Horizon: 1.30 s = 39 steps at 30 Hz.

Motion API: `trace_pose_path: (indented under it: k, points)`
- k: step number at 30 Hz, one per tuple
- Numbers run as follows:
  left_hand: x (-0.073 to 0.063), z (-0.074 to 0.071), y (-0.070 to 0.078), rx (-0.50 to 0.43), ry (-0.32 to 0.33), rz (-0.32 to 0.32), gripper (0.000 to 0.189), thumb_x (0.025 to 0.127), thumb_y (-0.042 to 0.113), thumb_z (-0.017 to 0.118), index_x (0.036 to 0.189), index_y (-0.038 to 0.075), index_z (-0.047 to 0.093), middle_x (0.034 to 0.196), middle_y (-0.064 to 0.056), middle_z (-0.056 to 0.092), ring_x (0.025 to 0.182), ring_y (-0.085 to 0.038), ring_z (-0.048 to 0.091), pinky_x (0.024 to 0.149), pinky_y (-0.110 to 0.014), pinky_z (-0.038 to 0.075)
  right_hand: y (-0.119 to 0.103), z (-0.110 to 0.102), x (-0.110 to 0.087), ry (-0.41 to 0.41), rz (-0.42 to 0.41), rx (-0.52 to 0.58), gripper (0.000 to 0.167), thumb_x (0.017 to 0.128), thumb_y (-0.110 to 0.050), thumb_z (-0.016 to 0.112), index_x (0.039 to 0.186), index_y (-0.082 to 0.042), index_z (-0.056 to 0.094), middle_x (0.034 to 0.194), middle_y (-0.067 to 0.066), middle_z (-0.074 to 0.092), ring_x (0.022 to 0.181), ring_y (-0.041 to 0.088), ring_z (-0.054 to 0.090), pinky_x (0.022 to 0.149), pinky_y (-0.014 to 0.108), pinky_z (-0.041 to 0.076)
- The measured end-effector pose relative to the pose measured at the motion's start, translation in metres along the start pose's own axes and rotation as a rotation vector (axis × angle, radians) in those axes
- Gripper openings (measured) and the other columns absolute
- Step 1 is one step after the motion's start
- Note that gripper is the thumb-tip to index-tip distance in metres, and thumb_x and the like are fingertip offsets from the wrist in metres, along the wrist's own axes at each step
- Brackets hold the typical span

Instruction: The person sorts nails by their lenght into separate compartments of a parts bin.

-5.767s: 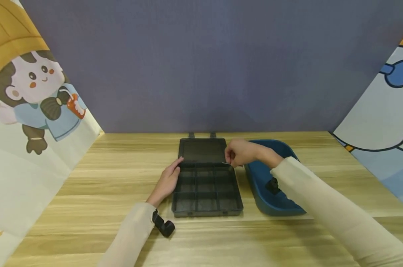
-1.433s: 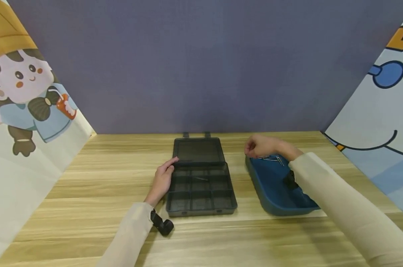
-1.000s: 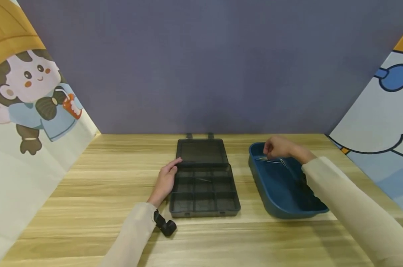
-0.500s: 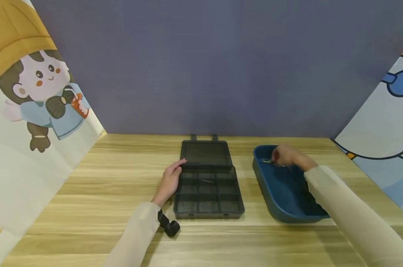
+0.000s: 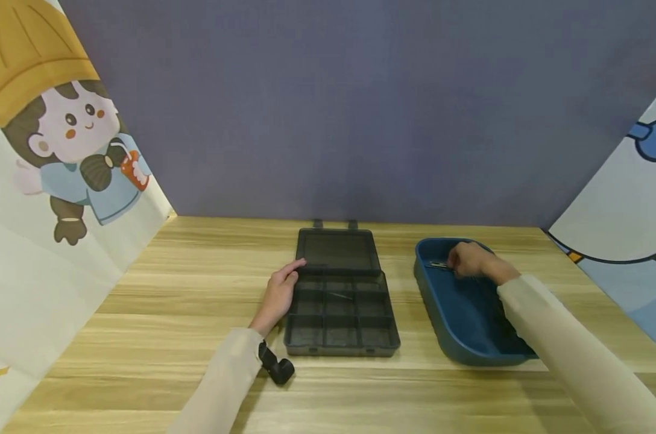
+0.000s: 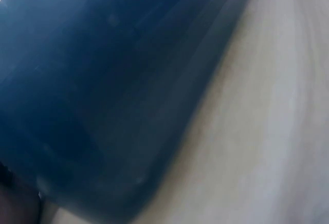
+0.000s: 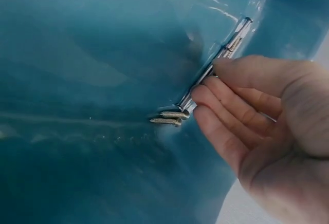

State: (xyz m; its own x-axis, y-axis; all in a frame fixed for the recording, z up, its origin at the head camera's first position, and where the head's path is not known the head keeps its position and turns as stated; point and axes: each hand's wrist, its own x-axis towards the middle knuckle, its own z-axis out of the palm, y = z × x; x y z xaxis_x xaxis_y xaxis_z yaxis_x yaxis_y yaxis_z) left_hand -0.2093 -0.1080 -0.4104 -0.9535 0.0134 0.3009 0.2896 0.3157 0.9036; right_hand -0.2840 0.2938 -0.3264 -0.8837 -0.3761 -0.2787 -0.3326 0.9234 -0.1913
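A dark translucent compartment box (image 5: 341, 351) stands on the wooden table with its lid (image 5: 339, 250) laid back. My left hand (image 5: 278, 295) rests along the box's left side, its index finger extended over the lid's edge. One thin nail (image 5: 339, 296) lies in a middle compartment. To the right is a blue bin (image 5: 433, 319), into whose far end my right hand (image 5: 471, 260) reaches. In the right wrist view, its thumb and bent fingertips are at a row of long nails (image 7: 193, 93), a gap between them. Two short screws (image 7: 172, 117) lie just beside; no firm pinch shows.
The wooden table (image 5: 198, 259) ends at a grey-blue back panel (image 5: 328, 120). Printed cartoon panels flank it. A strip of table separates the box from the bin. The left wrist view shows a blurred, dark close-up surface (image 6: 103, 90) beside the wood.
My right hand has gone from above the box back to the bin and lowered into it, reaching the nails. A nail now lies in the box. The left hand stays at the box.
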Motion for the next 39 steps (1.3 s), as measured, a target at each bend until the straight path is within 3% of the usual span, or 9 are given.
trace_pose_path:
  k: [10, 17, 28, 39]
  points:
    - [0.001, 0.001, 0.003, 0.006, -0.003, -0.034, 0.035, 0.097, 0.001, 0.040, 0.126, -0.006, 0.057, 0.135, -0.021, 0.054, 0.133, -0.034, 0.043, 0.113, -0.047, 0.031, 0.003, 0.007, 0.003, 0.008, 0.010, 0.004, 0.013, 0.075, 0.004, 0.062, 0.088, -0.001, 0.063, 0.079, 0.009, 0.061, 0.069, 0.020, 0.053, 0.060, 0.031, 0.045]
    - [0.002, 0.002, 0.003, 0.009, -0.007, -0.015, 0.035, 0.096, 0.000, 0.039, 0.125, -0.008, 0.057, 0.135, -0.022, 0.054, 0.132, -0.036, 0.043, 0.112, -0.049, 0.032, 0.005, 0.010, 0.003, 0.038, 0.024, -0.024, 0.013, 0.077, 0.005, 0.057, 0.087, -0.002, 0.063, 0.079, 0.010, 0.061, 0.068, 0.020, 0.051, 0.061, 0.031, 0.044]
    - [0.000, -0.001, 0.003, -0.009, -0.007, -0.016, 0.036, 0.097, -0.001, 0.038, 0.127, -0.008, 0.055, 0.136, -0.022, 0.053, 0.134, -0.036, 0.041, 0.113, -0.048, 0.030, 0.005, 0.013, 0.005, -0.004, 0.030, 0.014, 0.013, 0.078, 0.004, 0.056, 0.078, -0.007, 0.062, 0.075, 0.004, 0.058, 0.065, 0.017, 0.048, 0.060, 0.028, 0.039]
    - [0.000, -0.001, 0.001, -0.008, -0.008, -0.023, 0.036, 0.097, 0.000, 0.038, 0.128, -0.007, 0.055, 0.136, -0.022, 0.053, 0.134, -0.035, 0.041, 0.113, -0.049, 0.030, 0.005, 0.016, 0.005, -0.050, -0.024, 0.051, 0.015, 0.076, 0.005, 0.057, 0.075, -0.009, 0.054, 0.070, 0.001, 0.049, 0.062, 0.015, 0.042, 0.059, 0.027, 0.035]
